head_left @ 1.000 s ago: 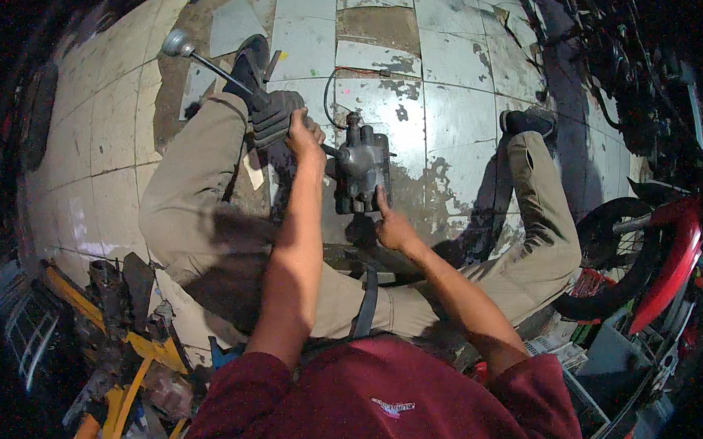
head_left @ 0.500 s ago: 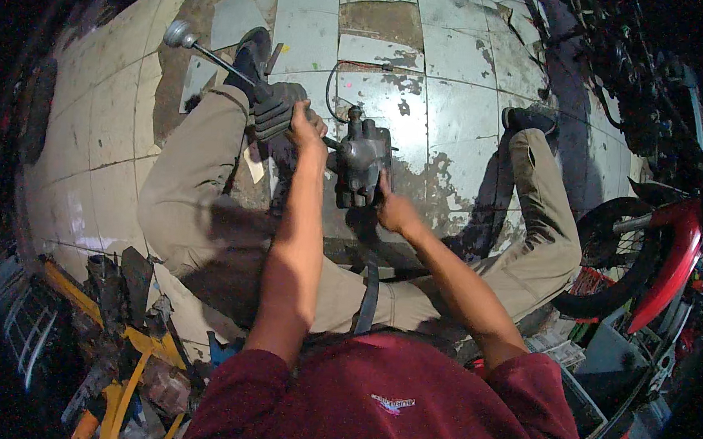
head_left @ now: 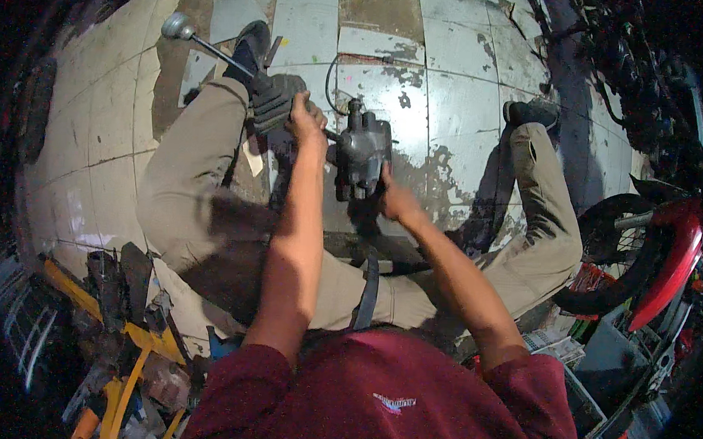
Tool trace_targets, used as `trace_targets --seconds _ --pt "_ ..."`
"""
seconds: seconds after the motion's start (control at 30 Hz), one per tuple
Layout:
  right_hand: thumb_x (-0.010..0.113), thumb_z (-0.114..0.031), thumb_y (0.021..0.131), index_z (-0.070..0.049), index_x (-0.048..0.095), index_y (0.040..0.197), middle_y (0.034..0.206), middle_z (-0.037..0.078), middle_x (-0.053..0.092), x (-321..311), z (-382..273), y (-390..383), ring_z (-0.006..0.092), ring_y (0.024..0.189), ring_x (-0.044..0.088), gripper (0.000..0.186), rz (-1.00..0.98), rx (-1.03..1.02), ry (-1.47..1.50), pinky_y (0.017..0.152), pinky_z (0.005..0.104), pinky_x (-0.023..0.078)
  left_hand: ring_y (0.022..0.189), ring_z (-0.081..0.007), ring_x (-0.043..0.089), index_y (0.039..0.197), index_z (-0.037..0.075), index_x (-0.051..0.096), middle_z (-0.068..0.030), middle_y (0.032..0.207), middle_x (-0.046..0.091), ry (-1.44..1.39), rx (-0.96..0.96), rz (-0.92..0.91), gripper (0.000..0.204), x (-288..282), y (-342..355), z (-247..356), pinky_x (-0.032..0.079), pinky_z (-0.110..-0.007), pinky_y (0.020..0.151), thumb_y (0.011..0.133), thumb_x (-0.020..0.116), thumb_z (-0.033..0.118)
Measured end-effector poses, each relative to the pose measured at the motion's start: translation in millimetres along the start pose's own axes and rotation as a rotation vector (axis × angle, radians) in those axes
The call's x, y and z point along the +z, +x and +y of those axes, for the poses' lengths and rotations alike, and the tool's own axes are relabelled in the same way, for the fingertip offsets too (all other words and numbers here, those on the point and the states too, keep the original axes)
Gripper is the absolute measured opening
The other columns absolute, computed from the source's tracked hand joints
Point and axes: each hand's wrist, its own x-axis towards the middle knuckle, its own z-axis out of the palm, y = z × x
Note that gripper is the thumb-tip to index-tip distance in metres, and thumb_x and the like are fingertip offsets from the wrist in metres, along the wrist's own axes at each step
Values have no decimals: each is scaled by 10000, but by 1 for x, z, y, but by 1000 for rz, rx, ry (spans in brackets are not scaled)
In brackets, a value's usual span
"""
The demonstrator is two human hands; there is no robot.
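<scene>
A dark, greasy metal housing (head_left: 362, 153) with stubby round ports stands over the floor between my legs. A short shaft joins its left side to a ribbed black part (head_left: 272, 105), whose exact kind I cannot make out. From there a thin rod (head_left: 221, 55) runs to the upper left, ending in a silver rounded cap (head_left: 178, 26). My left hand (head_left: 306, 121) is closed around the near end of the ribbed part. At the housing's lower right edge is my right hand (head_left: 399, 200), slightly blurred, one digit pointing up along its side; its other fingers are hidden.
A thin dark cable (head_left: 330, 81) curves over the worn tiles (head_left: 458, 106). My legs spread on both sides. A wheel (head_left: 602, 230) and a red fender (head_left: 671, 265) lie at right. Yellow and dark scrap parts (head_left: 154, 340) pile at lower left, boxes (head_left: 612, 352) at lower right.
My right hand has shifted slightly along the housing's right edge and blurred. The housing has moved or tilted a little; my left hand keeps its hold on the ribbed part.
</scene>
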Motion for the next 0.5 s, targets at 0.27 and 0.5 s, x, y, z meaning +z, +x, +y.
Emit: trace_targets --seconds 0.27,0.5 --pt "476 -66 761 -109 39 1421 847 279 613 -5 -12 -4 414 724 612 793 102 74 -143 655 490 481 379 -95 223 762 117 495 40 518 232 3 -20 -6 181 -1 -1 0 195 -260 366 771 535 293" --pt "461 -74 774 -106 63 1419 803 263 617 7 -16 -29 411 704 614 759 93 81 -172 651 496 482 392 -105 273 792 114 467 27 536 303 -19 -12 44 209 1 -2 3 212 -255 369 737 563 292"
